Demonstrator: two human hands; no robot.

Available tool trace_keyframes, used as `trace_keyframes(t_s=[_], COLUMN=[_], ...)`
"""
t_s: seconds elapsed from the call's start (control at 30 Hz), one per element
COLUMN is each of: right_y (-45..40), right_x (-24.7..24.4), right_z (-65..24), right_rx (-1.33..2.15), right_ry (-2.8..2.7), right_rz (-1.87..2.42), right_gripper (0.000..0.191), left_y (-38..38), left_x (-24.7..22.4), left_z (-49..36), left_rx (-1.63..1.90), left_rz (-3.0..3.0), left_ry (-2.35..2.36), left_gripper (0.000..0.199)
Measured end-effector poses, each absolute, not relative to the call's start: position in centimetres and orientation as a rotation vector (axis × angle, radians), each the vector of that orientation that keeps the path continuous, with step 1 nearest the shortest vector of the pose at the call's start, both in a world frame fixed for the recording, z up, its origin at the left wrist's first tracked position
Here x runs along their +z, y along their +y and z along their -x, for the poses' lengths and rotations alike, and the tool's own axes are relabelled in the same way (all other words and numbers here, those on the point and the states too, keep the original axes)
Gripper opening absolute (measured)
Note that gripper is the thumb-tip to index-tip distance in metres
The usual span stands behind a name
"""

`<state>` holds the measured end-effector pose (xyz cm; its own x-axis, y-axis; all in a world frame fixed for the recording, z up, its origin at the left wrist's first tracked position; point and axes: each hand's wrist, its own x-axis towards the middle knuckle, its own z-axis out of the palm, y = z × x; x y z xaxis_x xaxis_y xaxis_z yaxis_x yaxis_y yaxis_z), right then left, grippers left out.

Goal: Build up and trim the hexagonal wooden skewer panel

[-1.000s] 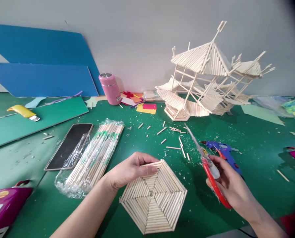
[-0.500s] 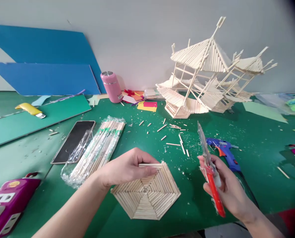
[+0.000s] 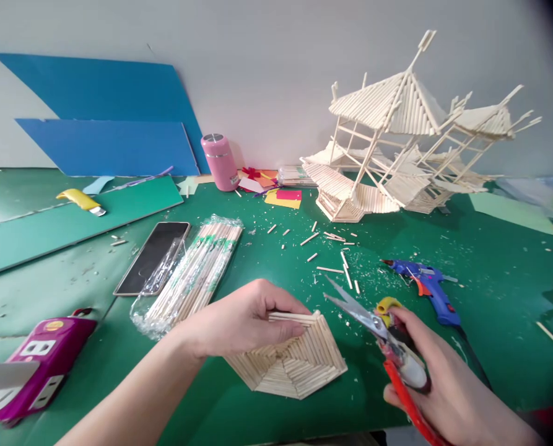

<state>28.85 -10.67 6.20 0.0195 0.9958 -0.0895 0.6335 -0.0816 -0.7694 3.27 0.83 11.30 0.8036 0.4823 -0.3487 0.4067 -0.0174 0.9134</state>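
Observation:
My left hand [image 3: 252, 319] grips a many-sided panel of thin wooden sticks [image 3: 299, 365] at its upper edge, the thumb on top and the fingers behind. The sticks run in rings round the panel's middle, and its left part is hidden by the hand. My right hand [image 3: 429, 359] is closed round red-handled shears [image 3: 373, 322]. Their blades are slightly apart and point up and left, over the table just above the panel's right side, not touching it. A yellow part shows near the pivot.
A blue glue gun [image 3: 427, 285] lies beyond my right hand. Cut stick bits [image 3: 334, 269] litter the green table. A stick-built pavilion model [image 3: 373, 142] stands behind. Bagged sticks [image 3: 197, 266], a phone [image 3: 153, 257], a magenta power strip [image 3: 39, 359] and a yellow cutter [image 3: 81, 199] lie left.
The shears have swung from nearly upright to pointing left towards the panel, and their blades have come apart. The panel is tilted flatter in my left hand. The whole view has shifted slightly left.

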Motion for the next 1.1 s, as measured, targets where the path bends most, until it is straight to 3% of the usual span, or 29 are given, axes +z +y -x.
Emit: trace_keyframes(t_s=[0.17,0.37,1.1], right_y=[-11.5,-12.5,-12.1], right_x=[6.1,6.2,8.4], right_z=[-30.8,-31.2,-30.5], right_rx=[0.635,0.411,0.601], right_ry=[-2.160,-2.335,-2.263], right_rz=[1.793,1.826,1.780], right_gripper=[0.075,0.082,0.066], left_y=[0.5,-0.4,-1.2], left_x=[11.5,11.7,11.9], left_z=[-3.3,-3.4,-3.9], left_rx=[0.082,0.151,0.222], left_rz=[-1.663,-1.734,-1.768], left_ry=[0.708,0.728,0.721], left_gripper=[0.026,0.030,0.029])
